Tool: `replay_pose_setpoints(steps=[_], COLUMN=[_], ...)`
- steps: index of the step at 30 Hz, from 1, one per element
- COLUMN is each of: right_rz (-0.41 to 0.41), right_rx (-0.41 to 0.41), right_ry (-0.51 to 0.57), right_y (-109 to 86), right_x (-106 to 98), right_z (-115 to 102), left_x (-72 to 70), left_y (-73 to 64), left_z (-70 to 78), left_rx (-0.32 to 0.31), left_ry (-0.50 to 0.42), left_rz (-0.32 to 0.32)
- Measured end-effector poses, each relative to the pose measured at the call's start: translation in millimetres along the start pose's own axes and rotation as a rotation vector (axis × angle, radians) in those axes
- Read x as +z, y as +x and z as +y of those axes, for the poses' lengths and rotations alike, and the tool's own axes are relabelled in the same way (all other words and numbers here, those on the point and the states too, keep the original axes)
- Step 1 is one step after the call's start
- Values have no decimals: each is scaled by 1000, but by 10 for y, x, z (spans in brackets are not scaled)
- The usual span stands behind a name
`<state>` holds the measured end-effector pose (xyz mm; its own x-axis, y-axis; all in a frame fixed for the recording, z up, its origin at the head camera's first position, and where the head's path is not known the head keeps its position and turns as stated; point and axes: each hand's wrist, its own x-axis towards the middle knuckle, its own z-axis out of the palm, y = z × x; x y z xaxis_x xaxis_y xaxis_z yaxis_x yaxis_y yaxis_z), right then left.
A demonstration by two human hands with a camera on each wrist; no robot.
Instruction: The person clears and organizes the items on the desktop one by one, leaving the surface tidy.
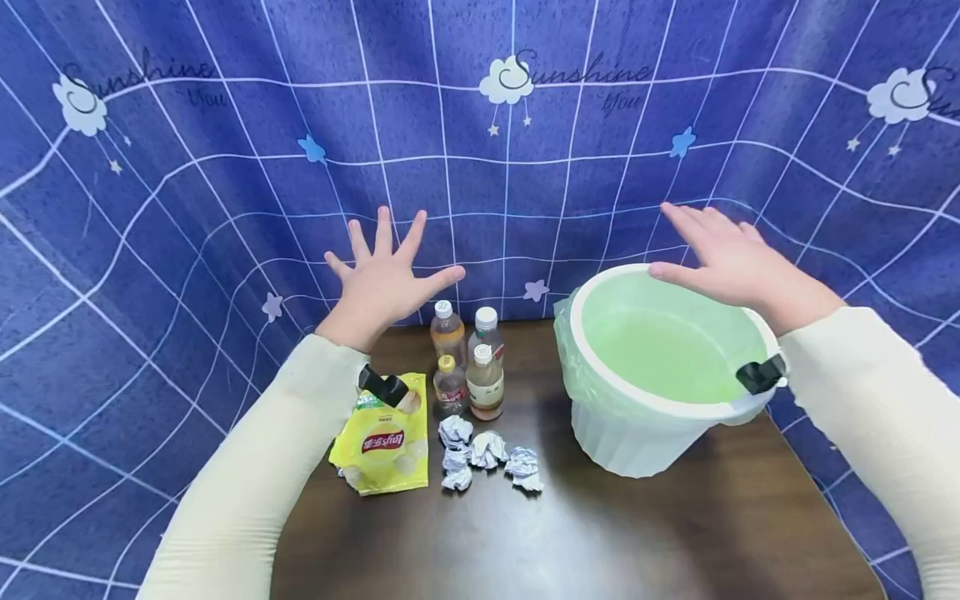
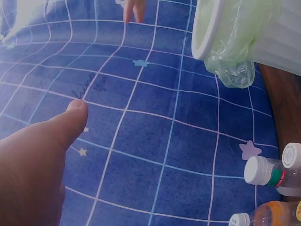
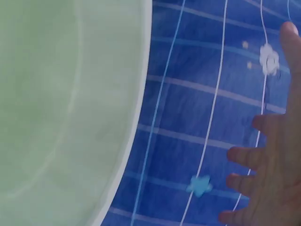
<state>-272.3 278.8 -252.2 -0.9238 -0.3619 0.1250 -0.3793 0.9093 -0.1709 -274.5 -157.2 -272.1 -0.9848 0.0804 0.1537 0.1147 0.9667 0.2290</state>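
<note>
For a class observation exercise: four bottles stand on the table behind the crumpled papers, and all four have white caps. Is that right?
Not all: one bottle has a yellow cap, as the head view shows. The other three bottles have white caps, and all four stand on the table behind the crumpled papers.

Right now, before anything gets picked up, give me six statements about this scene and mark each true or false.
1. Four bottles stand on the table. True.
2. The yellow chip bag lies to the right of the bottles. False: the bag lies to their left.
3. The left hand has its fingers spread. True.
4. The right hand grips a bottle. False: it holds nothing.
5. A pale green liner hangs over the rim of the white bucket. True.
6. The crumpled paper lies behind the bottles. False: it lies in front of them, on the near side.
</note>
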Motion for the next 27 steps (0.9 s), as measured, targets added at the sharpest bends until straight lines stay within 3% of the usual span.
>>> replay_pose_setpoints(steps=[6,12,20,27], right_rz=[41,25,2,-42], right_rx=[-12,57,93,99], right_ry=[29,88,161,246], right_y=[-262,-479,-651,-756], right_x=[25,167,432,641], right_z=[418,751,935,994], left_x=[42,153,300,572], left_y=[4,-37,-124,-217], left_z=[-43,-159,-359,-530], left_rx=[25,33,31,26], left_ry=[-15,-43,-68,-108], left_rz=[43,88,112,85])
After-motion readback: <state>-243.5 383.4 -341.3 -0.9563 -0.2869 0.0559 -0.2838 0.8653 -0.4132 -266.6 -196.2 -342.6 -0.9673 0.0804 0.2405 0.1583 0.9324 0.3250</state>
